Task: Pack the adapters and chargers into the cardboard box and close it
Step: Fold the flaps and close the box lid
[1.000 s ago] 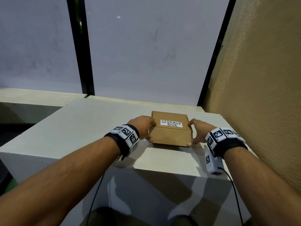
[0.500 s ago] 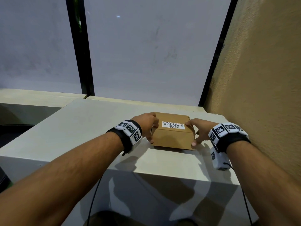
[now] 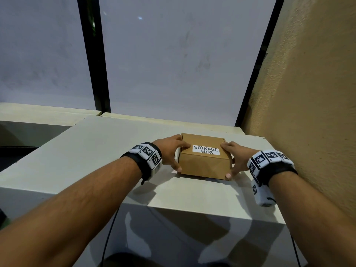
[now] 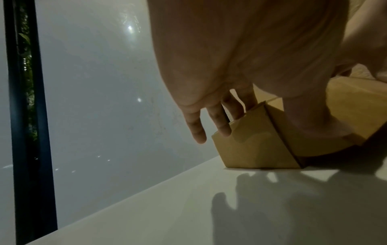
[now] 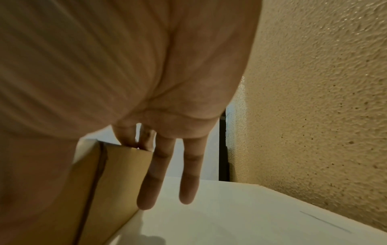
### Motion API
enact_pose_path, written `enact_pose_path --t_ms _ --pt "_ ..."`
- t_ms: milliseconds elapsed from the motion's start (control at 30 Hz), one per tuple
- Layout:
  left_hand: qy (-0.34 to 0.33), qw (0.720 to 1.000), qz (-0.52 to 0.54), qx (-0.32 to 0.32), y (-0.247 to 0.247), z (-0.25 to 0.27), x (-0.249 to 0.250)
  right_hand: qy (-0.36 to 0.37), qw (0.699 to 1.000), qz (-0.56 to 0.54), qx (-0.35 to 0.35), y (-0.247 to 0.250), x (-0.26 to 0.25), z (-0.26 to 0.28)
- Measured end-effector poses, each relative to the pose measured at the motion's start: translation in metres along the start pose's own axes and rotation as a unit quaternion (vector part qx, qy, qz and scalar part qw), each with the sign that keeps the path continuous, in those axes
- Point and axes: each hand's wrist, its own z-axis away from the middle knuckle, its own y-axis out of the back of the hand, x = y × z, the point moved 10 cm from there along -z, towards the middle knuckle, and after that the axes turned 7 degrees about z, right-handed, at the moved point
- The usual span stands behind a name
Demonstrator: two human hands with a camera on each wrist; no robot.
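A closed brown cardboard box (image 3: 204,166) with a white "STORAGE BOX" label sits on the white table (image 3: 96,151). My left hand (image 3: 171,153) flanks its left side, with the thumb against the front lower corner and a finger on the lid. My right hand (image 3: 237,158) mirrors this on the right side. In the left wrist view straight fingers (image 4: 217,122) lie along the box (image 4: 251,149). In the right wrist view straight fingers (image 5: 153,179) lie down the side of the box (image 5: 117,174). No adapters or chargers show.
A rough tan wall (image 3: 317,93) rises close on the right of the box. Grey window panes (image 3: 173,64) with black frames stand behind the table. The table's front edge (image 3: 192,211) lies a little short of the box. Bare tabletop stretches to the left.
The box has slid away from the table's front edge toward the back right, with both hands staying on its sides. A finger of each hand now reaches onto the lid beside the label.
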Motion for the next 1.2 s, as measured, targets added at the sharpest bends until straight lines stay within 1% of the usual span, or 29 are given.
enact_pose_path --t_ms 67,167,333,500,800,1033,1200 --pt "-0.004 1.0 -0.012 -0.005 0.002 -0.002 0.001 0.001 1.0 0.002 -0.009 0.001 0.001 -0.002" --pt "-0.013 1.0 -0.022 0.004 0.007 -0.005 0.001 0.0 1.0 0.009 -0.014 0.003 0.002 -0.006" --pt "-0.011 1.0 -0.001 -0.005 0.005 -0.01 -0.006 0.0 1.0 0.001 -0.018 0.0 0.006 -0.008" --pt "-0.014 1.0 0.013 0.009 0.002 -0.013 -0.005 0.006 1.0 -0.01 -0.011 -0.001 0.008 -0.009" --pt "-0.025 0.999 0.038 0.012 0.0 -0.015 -0.003 0.007 0.999 -0.026 0.027 -0.002 0.008 -0.006" --pt "-0.031 0.999 0.029 0.034 0.001 -0.018 -0.003 0.011 0.997 -0.057 0.054 -0.003 0.009 -0.004" --pt "-0.034 0.998 0.02 0.044 0.005 -0.018 0.001 -0.003 0.995 -0.071 0.066 -0.003 0.005 -0.003"
